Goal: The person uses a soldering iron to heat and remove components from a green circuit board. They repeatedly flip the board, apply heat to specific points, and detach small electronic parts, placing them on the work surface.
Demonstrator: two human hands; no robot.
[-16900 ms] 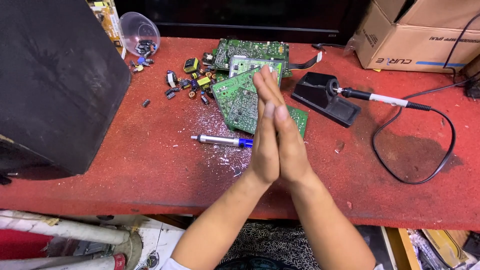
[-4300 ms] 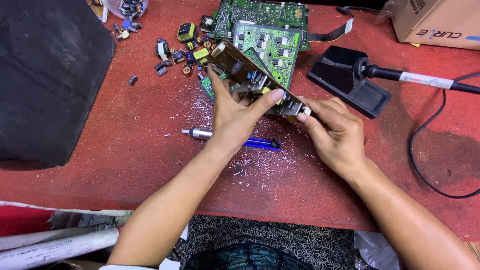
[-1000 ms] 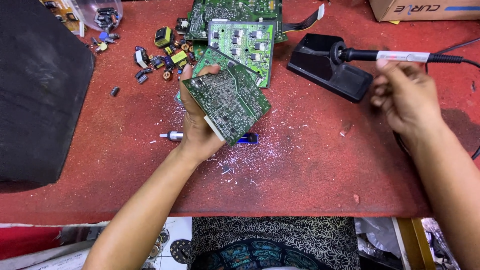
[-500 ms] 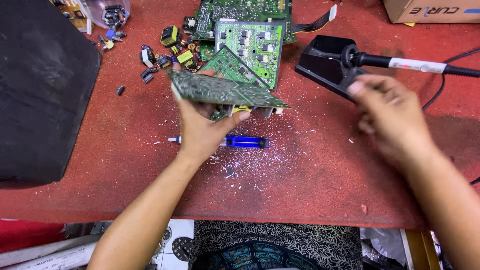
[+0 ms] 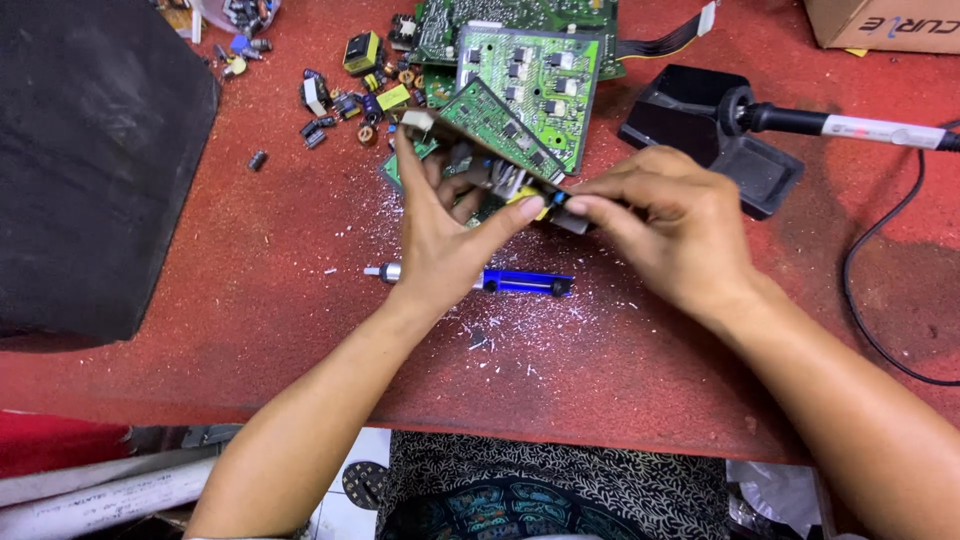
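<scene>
**Both hands close on the tilted circuit board**

The left hand [image 5: 440, 240] holds a green circuit board [image 5: 495, 125] up off the red worktop [image 5: 250, 300], tilted steeply so its far edge rises toward the upper left. Its grip is closed around the board: the fingers go underneath and behind it, and the thumb reaches across to the board's lower right end. The right hand [image 5: 670, 225] meets it there, its grip narrowed to a pinch, with thumb and forefinger tips pressed on the small yellow and blue parts at that same corner. The two hands nearly touch at this point.

Just below the hands, a blue desoldering pump [image 5: 500, 281] lies flat on the worktop among white flecks. Behind the held board, more green circuit boards [image 5: 530, 70] lie stacked, with loose electronic components [image 5: 345, 85] scattered to their left. A soldering iron [image 5: 850, 127] rests in its black stand [image 5: 715, 130] just beyond the right hand. A large black block [image 5: 90, 150] fills the left side.

Half a second ago the right hand hovered open and apart from the board, near the stand; now it has come in and taken hold of the board's corner. The left hand has kept its hold, and the board is turned more on edge.
</scene>
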